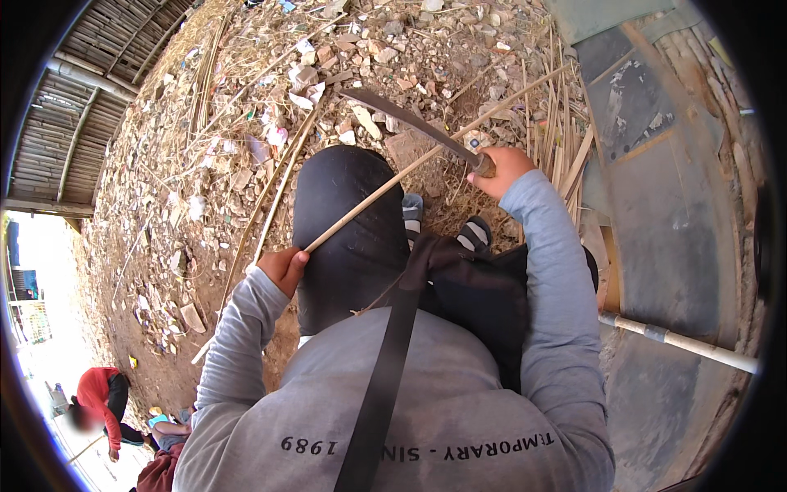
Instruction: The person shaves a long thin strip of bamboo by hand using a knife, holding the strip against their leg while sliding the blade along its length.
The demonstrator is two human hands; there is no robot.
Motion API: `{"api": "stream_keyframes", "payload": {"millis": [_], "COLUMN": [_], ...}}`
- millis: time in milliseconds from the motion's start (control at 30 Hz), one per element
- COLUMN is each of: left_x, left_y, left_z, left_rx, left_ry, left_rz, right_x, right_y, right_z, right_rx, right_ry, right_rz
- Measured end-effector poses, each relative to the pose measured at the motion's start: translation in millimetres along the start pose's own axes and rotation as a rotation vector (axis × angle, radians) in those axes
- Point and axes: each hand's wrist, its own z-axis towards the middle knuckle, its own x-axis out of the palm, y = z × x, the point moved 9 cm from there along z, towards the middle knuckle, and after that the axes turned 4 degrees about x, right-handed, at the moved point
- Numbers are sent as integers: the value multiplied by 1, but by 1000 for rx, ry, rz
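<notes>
My left hand point(284, 269) is closed around the near end of a long, thin bamboo strip point(373, 198). The strip slants up and to the right across my raised knee, its far end over the ground at the upper right. In my right hand point(504, 170) is the wooden handle of a machete point(410, 120), gripped with the fingers wrapped round. Its dark blade points up and to the left, and the strip crosses it near the handle. Whether blade and strip touch, I cannot tell.
Rubble and stones point(328, 61) cover the ground ahead. Split bamboo strips point(566, 123) lie beside my right arm, others left of my knee. Dark panels point(648, 189) and a pale pole point(697, 347) are at the right. Another person in red point(100, 398) bends over at the lower left.
</notes>
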Motion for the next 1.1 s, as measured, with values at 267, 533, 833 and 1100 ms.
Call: {"api": "stream_keyframes", "payload": {"millis": [267, 533, 833, 1100], "left_x": [1, -4, -2, 1], "left_y": [1, -6, -4, 5], "left_z": [-1, -2, 0, 2], "left_rx": [-16, -36, -50, -13], "left_ry": [27, 17, 74, 51], "left_rz": [14, 78, 78, 88], "right_x": [-2, 0, 7, -27], "right_y": [4, 3, -5, 19], "right_z": [-3, -6, -7, -10], "right_rx": [-7, 35, 54, -46], "right_ry": [-20, 22, 98, 11], "right_rz": [-9, 16, 38, 14]}}
